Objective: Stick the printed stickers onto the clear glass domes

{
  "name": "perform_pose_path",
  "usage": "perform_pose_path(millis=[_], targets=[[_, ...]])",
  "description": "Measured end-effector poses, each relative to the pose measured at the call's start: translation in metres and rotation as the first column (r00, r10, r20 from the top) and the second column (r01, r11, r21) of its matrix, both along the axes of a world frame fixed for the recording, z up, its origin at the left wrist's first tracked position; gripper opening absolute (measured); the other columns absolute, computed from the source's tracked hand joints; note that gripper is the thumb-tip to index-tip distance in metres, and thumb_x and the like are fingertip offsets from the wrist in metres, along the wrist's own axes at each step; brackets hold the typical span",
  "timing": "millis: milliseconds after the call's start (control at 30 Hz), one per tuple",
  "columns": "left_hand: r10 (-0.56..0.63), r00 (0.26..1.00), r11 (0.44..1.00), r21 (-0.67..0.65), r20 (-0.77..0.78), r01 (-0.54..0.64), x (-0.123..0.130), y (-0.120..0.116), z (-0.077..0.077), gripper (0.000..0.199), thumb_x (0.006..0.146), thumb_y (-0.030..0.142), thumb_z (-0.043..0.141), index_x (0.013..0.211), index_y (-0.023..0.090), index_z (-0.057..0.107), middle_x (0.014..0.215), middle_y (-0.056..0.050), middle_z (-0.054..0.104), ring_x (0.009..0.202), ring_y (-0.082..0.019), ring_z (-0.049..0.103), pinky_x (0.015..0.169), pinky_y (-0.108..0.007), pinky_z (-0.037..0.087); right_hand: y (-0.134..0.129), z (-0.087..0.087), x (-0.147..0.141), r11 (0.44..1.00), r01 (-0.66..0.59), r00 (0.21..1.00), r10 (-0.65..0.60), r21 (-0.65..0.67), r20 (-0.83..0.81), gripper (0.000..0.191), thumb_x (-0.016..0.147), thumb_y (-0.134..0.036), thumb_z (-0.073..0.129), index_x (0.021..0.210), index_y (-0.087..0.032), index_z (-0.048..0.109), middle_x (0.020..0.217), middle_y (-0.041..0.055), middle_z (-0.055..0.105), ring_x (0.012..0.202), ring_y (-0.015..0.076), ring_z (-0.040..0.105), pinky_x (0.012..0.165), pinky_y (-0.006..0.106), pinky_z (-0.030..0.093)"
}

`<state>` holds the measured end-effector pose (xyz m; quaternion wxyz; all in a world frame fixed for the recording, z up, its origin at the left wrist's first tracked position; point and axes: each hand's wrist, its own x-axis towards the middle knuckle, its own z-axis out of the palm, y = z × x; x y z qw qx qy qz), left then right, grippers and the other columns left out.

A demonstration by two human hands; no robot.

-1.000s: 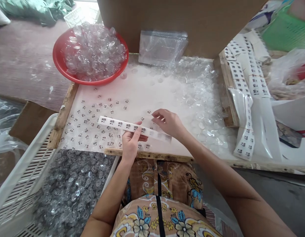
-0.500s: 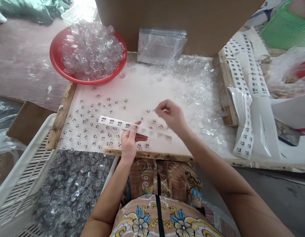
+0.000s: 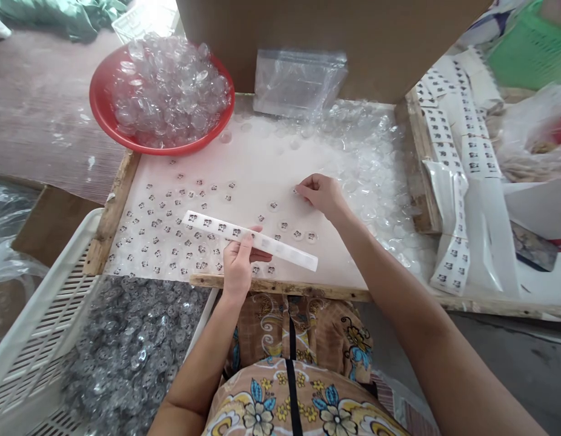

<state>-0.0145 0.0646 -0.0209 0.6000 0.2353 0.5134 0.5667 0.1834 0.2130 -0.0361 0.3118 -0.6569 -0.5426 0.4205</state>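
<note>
My left hand [image 3: 237,266] pinches a white sticker strip [image 3: 208,224] slantwise above the table. Dark panda prints show on its left part; the right part is bare backing. Farther right, my right hand [image 3: 323,195] is closed in a pinch, with a small panda sticker [image 3: 296,191] at its fingertips, low over the white tabletop [image 3: 262,151]. Below that hand lie several clear round discs bearing panda prints, such as this disc [image 3: 311,237]. Many more panda prints spread over the table's left half. Plain clear discs [image 3: 371,212] crowd its right side.
A red basin [image 3: 99,91] heaped with clear discs stands at the back left. A white crate [image 3: 48,321] of finished-looking discs sits below left. Clear plastic bags [image 3: 298,85] lean on a brown cardboard box [image 3: 330,36]. Bundled sticker strips [image 3: 455,248] lie right, past a wooden rail [image 3: 419,163].
My right hand has moved slightly right and away from me, its fingertips now by the table. The strip in my left hand has stopped blurring and stays in nearly the same place.
</note>
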Motion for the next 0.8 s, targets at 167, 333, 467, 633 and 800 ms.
perform_pose_path(millis=[167,333,467,633,800], targets=[[-0.003,1.000,1.000,-0.002,-0.005,0.003,-0.0003,-0.0006,0.0017,0.043,0.081,0.048,0.065,0.104,0.012,0.071,0.066,-0.003,0.070,0.051,-0.014,0.066,0.051,-0.024,0.057,0.0017,-0.0009,0.0001,1.000,0.002,1.000,-0.002,0.013,0.010,0.011,0.070,-0.028,0.065,0.070,-0.018,0.059,0.053,-0.0033,0.054,0.046,0.0092,0.046,0.048,0.024,0.037],[0.001,1.000,1.000,0.006,0.010,-0.001,0.0000,-0.0010,0.0021,0.041,0.082,0.047,0.065,0.103,0.012,0.071,0.065,-0.003,0.070,0.051,-0.013,0.065,0.050,-0.024,0.057,0.0021,0.0003,-0.0012,1.000,0.010,0.999,-0.010,0.006,0.033,0.012,0.071,-0.028,0.065,0.071,-0.018,0.060,0.053,-0.0037,0.054,0.045,0.0088,0.045,0.049,0.024,0.037],[-0.003,1.000,1.000,0.003,-0.005,0.003,-0.0002,-0.0008,0.0010,0.042,0.081,0.048,0.065,0.103,0.012,0.071,0.066,-0.003,0.070,0.051,-0.013,0.065,0.051,-0.024,0.057,0.0011,0.0049,-0.0039,1.000,0.010,0.998,-0.010,-0.001,0.060,0.011,0.072,-0.028,0.065,0.072,-0.018,0.060,0.053,-0.0035,0.054,0.045,0.0088,0.044,0.050,0.024,0.037],[-0.003,1.000,1.000,0.000,-0.022,0.003,-0.0002,-0.0006,-0.0001,0.044,0.081,0.049,0.064,0.103,0.012,0.071,0.069,-0.003,0.070,0.052,-0.014,0.066,0.052,-0.024,0.057,0.0011,0.0049,-0.0060,1.000,0.008,0.991,-0.011,0.024,0.134,0.008,0.072,-0.026,0.064,0.070,-0.019,0.061,0.057,-0.0013,0.057,0.052,0.0116,0.049,0.054,0.026,0.038],[0.000,1.000,1.000,-0.002,-0.027,0.000,0.0004,-0.0007,-0.0001,0.043,0.081,0.049,0.064,0.102,0.012,0.071,0.069,-0.004,0.071,0.052,-0.014,0.066,0.051,-0.024,0.057,0.0001,-0.0013,-0.0091,0.992,-0.026,0.974,-0.002,0.122,0.225,0.007,0.072,-0.025,0.063,0.070,-0.020,0.058,0.066,0.0018,0.062,0.061,0.0149,0.052,0.058,0.028,0.040]])
